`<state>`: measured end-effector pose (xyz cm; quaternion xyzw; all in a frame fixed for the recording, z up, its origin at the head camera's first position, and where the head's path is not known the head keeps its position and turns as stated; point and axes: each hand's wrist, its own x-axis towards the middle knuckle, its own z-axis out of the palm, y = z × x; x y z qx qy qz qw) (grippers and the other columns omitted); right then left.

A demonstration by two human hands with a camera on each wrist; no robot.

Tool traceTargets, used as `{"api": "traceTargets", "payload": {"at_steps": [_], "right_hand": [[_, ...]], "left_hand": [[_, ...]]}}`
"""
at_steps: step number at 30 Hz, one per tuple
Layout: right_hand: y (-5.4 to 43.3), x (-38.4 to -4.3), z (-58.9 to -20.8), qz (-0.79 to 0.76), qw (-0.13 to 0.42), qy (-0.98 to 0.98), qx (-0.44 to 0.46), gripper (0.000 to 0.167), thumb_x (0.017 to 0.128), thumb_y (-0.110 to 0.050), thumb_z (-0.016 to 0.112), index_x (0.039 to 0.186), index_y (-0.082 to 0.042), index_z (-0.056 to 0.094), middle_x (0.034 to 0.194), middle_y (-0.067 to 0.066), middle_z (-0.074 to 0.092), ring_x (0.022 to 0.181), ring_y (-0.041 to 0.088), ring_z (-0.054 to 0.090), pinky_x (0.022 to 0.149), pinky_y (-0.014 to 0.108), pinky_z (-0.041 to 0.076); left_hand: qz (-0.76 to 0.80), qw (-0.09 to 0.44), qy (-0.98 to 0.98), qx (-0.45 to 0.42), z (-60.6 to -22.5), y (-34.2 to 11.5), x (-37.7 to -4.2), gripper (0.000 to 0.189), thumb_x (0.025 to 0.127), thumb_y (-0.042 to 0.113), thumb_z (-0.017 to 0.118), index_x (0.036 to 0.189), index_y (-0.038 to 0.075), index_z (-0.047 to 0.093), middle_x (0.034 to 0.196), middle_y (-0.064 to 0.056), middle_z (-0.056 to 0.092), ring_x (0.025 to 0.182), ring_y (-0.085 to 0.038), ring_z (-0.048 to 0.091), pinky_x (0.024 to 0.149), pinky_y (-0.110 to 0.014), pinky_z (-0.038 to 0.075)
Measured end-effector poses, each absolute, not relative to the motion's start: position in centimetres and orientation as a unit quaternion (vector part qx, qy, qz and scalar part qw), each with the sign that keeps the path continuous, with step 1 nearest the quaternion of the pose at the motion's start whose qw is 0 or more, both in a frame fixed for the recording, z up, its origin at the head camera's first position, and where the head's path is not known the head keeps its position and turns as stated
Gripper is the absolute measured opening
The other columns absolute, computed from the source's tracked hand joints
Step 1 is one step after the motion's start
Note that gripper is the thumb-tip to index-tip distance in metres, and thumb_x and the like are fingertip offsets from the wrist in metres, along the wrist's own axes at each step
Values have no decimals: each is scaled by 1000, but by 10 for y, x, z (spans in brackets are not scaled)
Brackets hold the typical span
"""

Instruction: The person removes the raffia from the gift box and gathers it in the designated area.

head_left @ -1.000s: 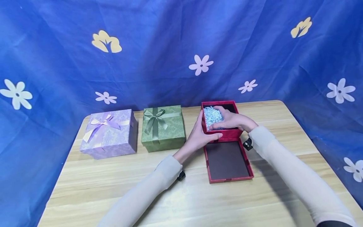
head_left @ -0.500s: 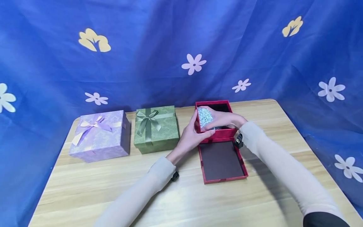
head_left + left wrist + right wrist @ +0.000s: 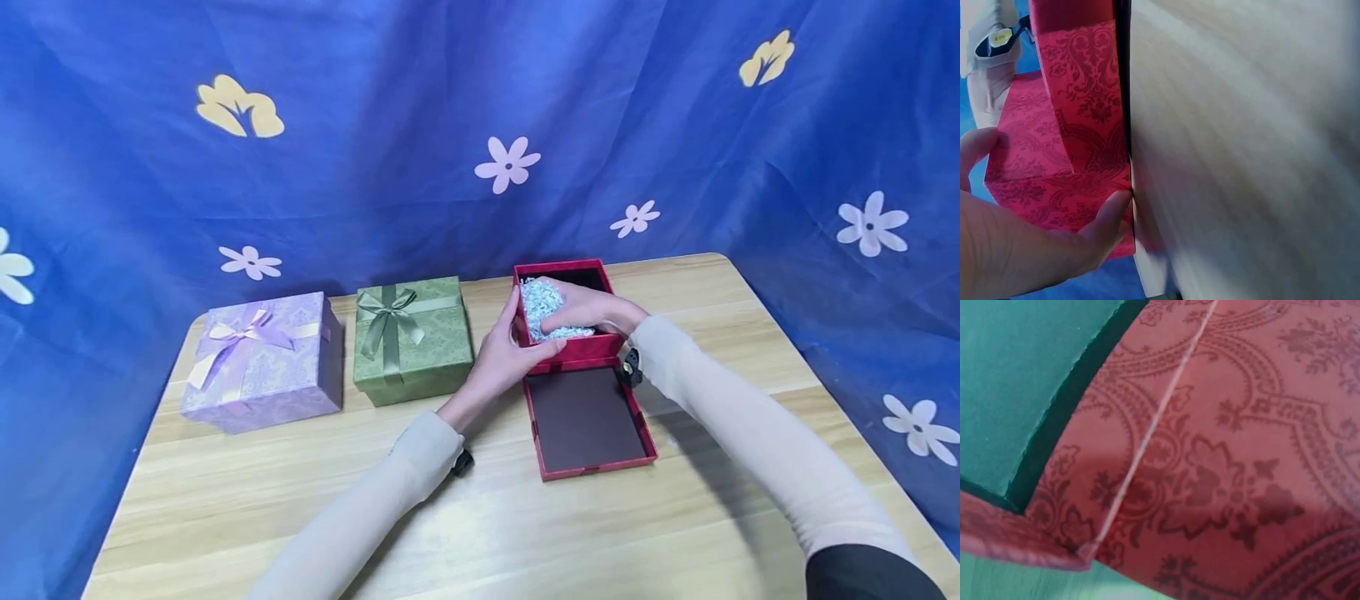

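Note:
A red box (image 3: 585,351) with dark insides stands at the back right of the table, its top off. My left hand (image 3: 501,354) grips its near left corner, thumb along the front wall and fingers on the left side. In the left wrist view, thumb and a finger of that hand (image 3: 1029,250) span the patterned red box (image 3: 1029,200). Pale blue shredded paper (image 3: 538,304) fills the left and front of the box. My right hand (image 3: 596,307) reaches in from the right, thumb and fingers bent round some shreds; its fingertips are partly buried.
The red lid (image 3: 588,421) lies inside up in front of the box, dark within. To the left stand a green gift box (image 3: 420,367) and a lilac gift box (image 3: 292,379), both with bows. Behind the wooden table (image 3: 315,500) hangs a blue flowered cloth (image 3: 420,167).
My right hand has shifted within the box, and the shredded paper now spreads further along its front. My left hand stays on the corner. The head view has swung slightly right.

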<state>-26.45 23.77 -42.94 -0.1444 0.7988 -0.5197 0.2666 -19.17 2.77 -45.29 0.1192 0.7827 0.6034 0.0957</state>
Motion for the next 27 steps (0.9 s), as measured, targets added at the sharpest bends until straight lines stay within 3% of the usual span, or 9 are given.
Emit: {"api": "traceTargets", "payload": {"at_steps": [7,12,17,20,27], "right_hand": [[248,-256,-420,-521,243,805,-145,84,92,-1,77,164,5,34,143,21,56,126,31,55,108,34,49],[253,-250,-409,-534,235,799,-148,86,92,-3,79,166,2,33,147,19,56,127,30,57,106,32,51],[257,-249,-399,-544,210,799,-146,86,92,-1,78,166,1,34,153,19,53,131,30,54,110,32,48],[258,-249,-393,-556,209,793,-138,87,94,0,75,168,0,31,155,20,52,128,29,55,105,32,53],[259,-246,-381,-605,203,760,-120,84,94,2,71,168,-3,33,150,22,54,120,29,60,94,34,60]], "left_hand": [[618,125,767,118,-450,31,-191,117,89,40,90,177,27,15,178,-4,26,159,-21,31,126,-44,33],[613,123,772,116,-447,32,-189,119,89,38,89,178,23,12,172,-9,38,150,-25,42,122,-47,37],[608,117,776,120,-445,32,-188,118,89,37,88,177,20,12,175,-7,32,157,-23,33,126,-47,31],[609,114,776,118,-446,31,-188,117,90,39,87,178,22,12,180,-2,22,162,-23,23,128,-49,26],[631,94,760,125,-448,27,-187,113,89,33,88,177,27,17,179,0,25,160,-24,27,127,-49,29]]}}
